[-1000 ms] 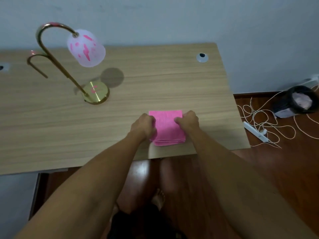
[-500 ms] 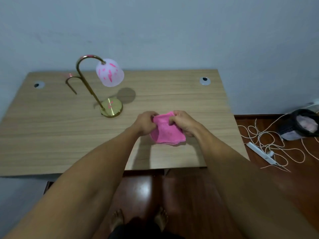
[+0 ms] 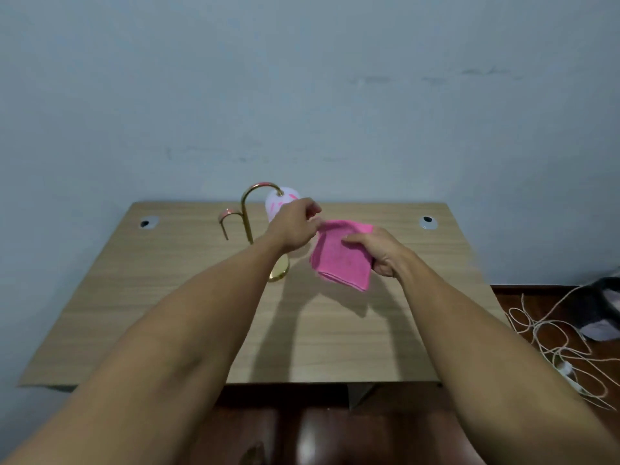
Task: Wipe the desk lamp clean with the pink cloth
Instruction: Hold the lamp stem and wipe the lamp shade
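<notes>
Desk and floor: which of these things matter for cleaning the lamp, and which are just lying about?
In use:
lamp
cloth, held in right hand
left hand, at the cloth's corner

Lying about:
cords on floor
dark bag
desk grommets

No readable text, labels, brands or numbers anywhere in view. The lamp shade [image 3: 281,204] carries pink streaks, but they look like marks or pattern, not lettering, as far as the soft focus allows. The pink cloth [image 3: 339,260] shows no tag or print.
</notes>
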A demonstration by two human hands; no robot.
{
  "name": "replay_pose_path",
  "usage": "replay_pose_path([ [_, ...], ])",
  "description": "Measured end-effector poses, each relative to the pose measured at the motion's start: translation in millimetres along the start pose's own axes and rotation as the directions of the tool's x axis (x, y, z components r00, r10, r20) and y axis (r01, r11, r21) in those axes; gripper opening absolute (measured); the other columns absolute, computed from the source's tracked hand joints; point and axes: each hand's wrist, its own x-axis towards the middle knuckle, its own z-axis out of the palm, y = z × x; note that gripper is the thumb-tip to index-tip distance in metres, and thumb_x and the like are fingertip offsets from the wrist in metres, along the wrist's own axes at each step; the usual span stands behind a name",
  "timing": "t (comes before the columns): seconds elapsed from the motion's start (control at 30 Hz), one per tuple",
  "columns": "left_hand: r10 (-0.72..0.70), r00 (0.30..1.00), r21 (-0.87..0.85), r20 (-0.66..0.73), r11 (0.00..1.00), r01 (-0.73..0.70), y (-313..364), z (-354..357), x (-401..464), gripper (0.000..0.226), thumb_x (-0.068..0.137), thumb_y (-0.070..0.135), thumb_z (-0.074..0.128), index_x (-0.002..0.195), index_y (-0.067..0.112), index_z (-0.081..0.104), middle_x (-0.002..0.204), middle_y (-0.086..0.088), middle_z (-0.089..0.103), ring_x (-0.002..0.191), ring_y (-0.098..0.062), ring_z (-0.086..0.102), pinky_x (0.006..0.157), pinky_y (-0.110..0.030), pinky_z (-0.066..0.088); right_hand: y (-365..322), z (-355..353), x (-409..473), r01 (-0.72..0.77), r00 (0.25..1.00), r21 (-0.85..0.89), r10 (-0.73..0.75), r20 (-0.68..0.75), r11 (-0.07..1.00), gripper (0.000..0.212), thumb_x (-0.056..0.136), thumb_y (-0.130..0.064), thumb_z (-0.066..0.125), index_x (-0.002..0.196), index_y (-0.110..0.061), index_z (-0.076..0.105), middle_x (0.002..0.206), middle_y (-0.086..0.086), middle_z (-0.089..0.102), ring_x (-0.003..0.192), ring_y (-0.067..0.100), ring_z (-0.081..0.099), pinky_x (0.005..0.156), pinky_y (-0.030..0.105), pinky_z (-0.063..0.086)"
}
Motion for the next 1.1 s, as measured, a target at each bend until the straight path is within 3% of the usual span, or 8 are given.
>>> replay_pose_path([
  [0.23,0.093,0.926,0.104,-0.366,0.993,-0.059,-47,-91,-2,0.020,0.089,0.039,0.062,0.099,0.022,0.064,0.093,0.009,0.066,0.085,-0.012,0.060,0.075,-0.032,0.050,-25,51,25,0.193,0.955,0.120,-0.157,-0.253,0.974,0.040,0.099,0.000,0.049,0.101,-0.019,0.083,0.101,0.004,0.077,0.090,0.026,0.065,0.078,0.038,0.059],
  [0.47,0.057,0.989,0.154,-0.134,0.987,-0.036,-108,-122,16,0.050,0.089,0.039,0.066,0.132,0.015,0.062,0.134,-0.003,0.065,0.122,-0.023,0.061,0.104,-0.042,0.049,-51,129,43,0.309,0.838,0.096,-0.223,-0.498,0.946,0.040,0.101,-0.053,0.048,0.125,-0.033,0.073,0.125,0.003,0.072,0.105,0.022,0.069,0.084,0.046,0.061],
  [0.63,0.036,0.999,0.186,0.013,0.982,-0.038,-122,-117,31,0.033,0.091,0.039,0.061,0.115,0.021,0.075,0.121,-0.002,0.074,0.118,-0.027,0.064,0.099,-0.041,0.051,-53,179,45,0.429,0.838,-0.049,-0.417,-0.352,0.902,0.039,0.106,-0.064,0.029,0.130,-0.063,0.059,0.127,-0.006,0.060,0.073,0.031,0.056,0.040,0.031,0.048],
  [0.7,0.048,0.998,0.149,0.034,0.987,-0.052,-127,-116,37,0.026,0.091,0.038,0.060,0.101,0.022,0.077,0.102,-0.003,0.077,0.105,-0.029,0.068,0.091,-0.040,0.054,-42,194,58,0.386,0.844,-0.145,-0.412,-0.342,0.911,0.058,0.096,-0.080,0.021,0.146,-0.059,0.043,0.156,-0.011,0.044,0.102,0.032,0.059,0.067,0.046,0.060],
  [0.77,0.090,0.994,0.120,0.060,0.988,-0.096,-133,-114,43,0.019,0.092,0.033,0.059,0.086,0.021,0.073,0.083,-0.005,0.075,0.089,-0.031,0.068,0.081,-0.040,0.054,-26,206,70,0.264,0.839,-0.259,-0.354,-0.414,0.929,0.083,0.090,-0.086,0.017,0.162,-0.045,0.018,0.172,-0.015,0.017,0.152,0.021,0.032,0.117,0.059,0.035],
  [0.8,0.116,0.991,0.118,0.069,0.985,-0.123,-135,-114,44,0.019,0.093,0.030,0.059,0.080,0.020,0.070,0.076,-0.007,0.072,0.083,-0.032,0.066,0.077,-0.040,0.053,-20,211,73,0.234,0.825,-0.283,-0.344,-0.448,0.930,0.083,0.092,-0.081,0.018,0.164,-0.040,0.010,0.173,-0.015,0.011,0.158,0.016,0.019,0.124,0.058,0.020],
  [0.97,0.213,0.974,0.122,0.081,0.967,-0.222,-141,-114,48,0.026,0.091,0.030,0.054,0.077,0.011,0.064,0.067,-0.009,0.065,0.071,-0.035,0.059,0.070,-0.043,0.051,-11,222,76,0.301,0.741,-0.202,-0.362,-0.566,0.932,0.075,0.099,-0.065,0.030,0.164,-0.030,0.019,0.171,-0.005,0.022,0.156,0.020,0.025,0.126,0.049,0.023],
  [1.1,0.236,0.968,0.141,0.089,0.959,-0.247,-141,-114,47,0.025,0.093,0.027,0.054,0.079,0.009,0.064,0.069,-0.009,0.065,0.072,-0.036,0.059,0.067,-0.041,0.048,-17,218,92,0.350,0.733,-0.052,-0.307,-0.607,0.935,0.061,0.095,-0.067,0.031,0.139,-0.035,0.058,0.145,-0.012,0.052,0.135,0.011,0.048,0.118,0.049,0.038],
])
